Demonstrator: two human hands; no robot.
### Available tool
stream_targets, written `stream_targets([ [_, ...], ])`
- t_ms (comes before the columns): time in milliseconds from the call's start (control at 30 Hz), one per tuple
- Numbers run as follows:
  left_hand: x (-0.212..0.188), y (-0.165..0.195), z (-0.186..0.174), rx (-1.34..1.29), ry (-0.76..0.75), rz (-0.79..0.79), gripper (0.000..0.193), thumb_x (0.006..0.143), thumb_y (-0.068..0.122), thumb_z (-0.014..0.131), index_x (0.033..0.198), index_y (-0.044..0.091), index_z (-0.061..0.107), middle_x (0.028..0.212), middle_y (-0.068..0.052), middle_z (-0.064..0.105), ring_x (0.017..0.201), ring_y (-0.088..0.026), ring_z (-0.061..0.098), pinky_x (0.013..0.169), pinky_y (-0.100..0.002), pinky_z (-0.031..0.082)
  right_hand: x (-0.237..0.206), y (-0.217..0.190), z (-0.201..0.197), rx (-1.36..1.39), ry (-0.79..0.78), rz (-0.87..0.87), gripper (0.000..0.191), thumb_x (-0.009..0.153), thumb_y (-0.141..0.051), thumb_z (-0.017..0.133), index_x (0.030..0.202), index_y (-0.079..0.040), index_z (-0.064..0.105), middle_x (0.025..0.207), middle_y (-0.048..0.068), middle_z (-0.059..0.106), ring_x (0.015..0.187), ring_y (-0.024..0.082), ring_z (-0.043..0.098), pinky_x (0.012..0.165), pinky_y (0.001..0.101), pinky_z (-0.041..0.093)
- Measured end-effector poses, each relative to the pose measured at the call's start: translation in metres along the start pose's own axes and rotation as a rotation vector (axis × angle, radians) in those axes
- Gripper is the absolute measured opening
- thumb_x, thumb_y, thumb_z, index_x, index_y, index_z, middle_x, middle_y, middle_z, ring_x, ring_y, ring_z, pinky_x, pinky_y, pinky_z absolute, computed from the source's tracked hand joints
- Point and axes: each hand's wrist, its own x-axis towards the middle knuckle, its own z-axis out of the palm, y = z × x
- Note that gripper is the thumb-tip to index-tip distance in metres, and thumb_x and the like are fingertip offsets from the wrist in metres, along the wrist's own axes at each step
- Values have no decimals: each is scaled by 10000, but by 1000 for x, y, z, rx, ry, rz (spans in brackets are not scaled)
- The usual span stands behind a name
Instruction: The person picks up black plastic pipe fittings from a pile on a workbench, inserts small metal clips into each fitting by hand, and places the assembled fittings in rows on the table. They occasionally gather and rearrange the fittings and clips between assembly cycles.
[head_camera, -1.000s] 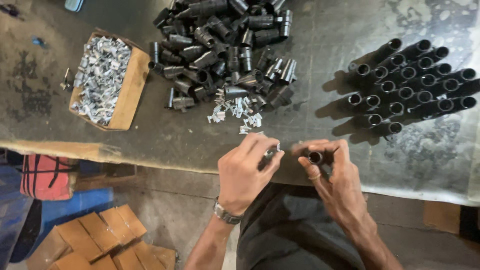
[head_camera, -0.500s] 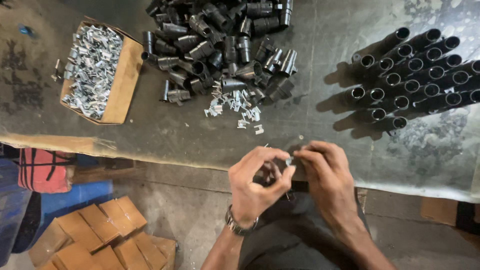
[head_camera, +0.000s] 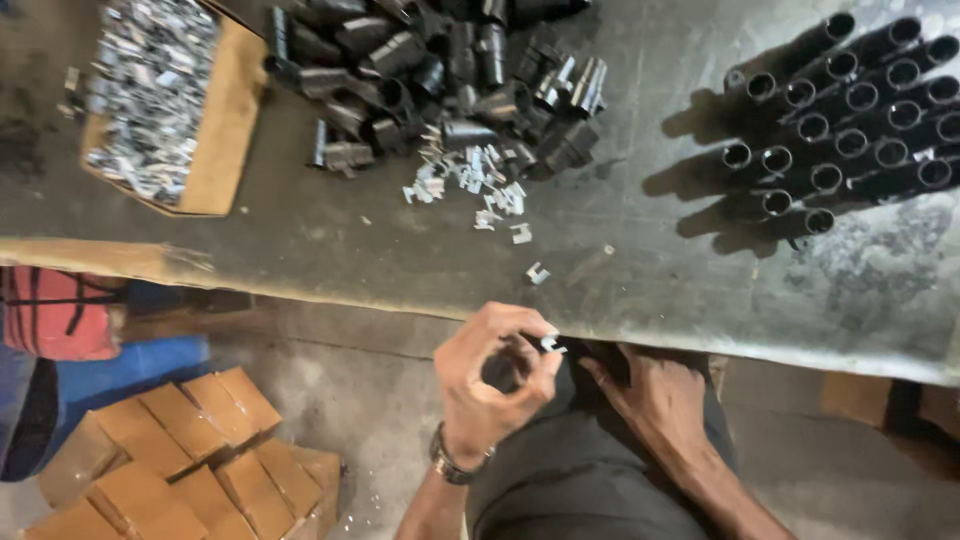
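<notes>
- Box (head_camera: 225, 130) of small metal clips, top left on table (head_camera: 640, 260).
- Pile of black tubes (head_camera: 430, 70) mid-top; loose clips (head_camera: 470, 185) just below it.
- L hand (head_camera: 490, 385) below table edge, fingers curled round a black tube (head_camera: 505, 368), clip (head_camera: 550, 345) pinched at fingertips.
- R hand (head_camera: 655, 400) beside it, on lap; grip: can't tell.
- Upright tubes (head_camera: 850, 110) far right.

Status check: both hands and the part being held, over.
Left hand curled round a small black tube, metal clip at its fingertips. Right hand open on the lap, holding nothing. Loose clips on the table, nothing blocking.
</notes>
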Motion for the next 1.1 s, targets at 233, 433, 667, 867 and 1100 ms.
stream_targets([
  [233, -12, 1, -5, 25, -69, -14, 276, 813, -16, 818, 1061, 64, 729, 990, -29, 715, 688, -45, 656, 579, -198, 524, -43, 1, -25, 823, -19, -219, 390, 819, -195, 781, 1141, -65, 601, 1110, 124, 757, 996, 242, 719, 739, 387, 633],
  [433, -22, 5, 9, 7, -143, -11, 267, 806, -1, 835, 1052, 61, 749, 1005, -27, 709, 685, -36, 654, 562, -189, 516, -48, 10, -16, 954, 97, -221, 370, 887, -160, 652, 1227, -61, 545, 1098, 99, 627, 923, 217, 643, 871, 331, 522],
  [667, -23, 9, 5, -3, -130, 51, 287, 823, 6, 840, 1084, 61, 733, 1029, -41, 726, 727, -38, 687, 584, -192, 555, -61, -3, -40, 831, 267, -461, 350, 871, -99, 738, 1200, -16, 655, 1217, 127, 693, 1167, 236, 673, 995, 343, 524],
  [867, -21, 13, 7, 53, -159, 141, 301, 794, 3, 851, 1059, 72, 726, 1000, -31, 727, 685, -51, 685, 558, -193, 518, -54, -12, -60, 885, 392, -416, 383, 771, 4, 806, 1139, 1, 703, 1181, 142, 731, 1139, 254, 715, 986, 342, 566],
  [1100, -15, 20, 8, 93, -199, 189, 314, 819, 17, 843, 1097, 76, 709, 1032, -31, 724, 716, -79, 693, 615, -209, 552, -49, -20, -64, 866, 388, -452, 370, 749, 0, 827, 1100, -19, 711, 1152, 122, 745, 1113, 236, 730, 941, 334, 585],
])
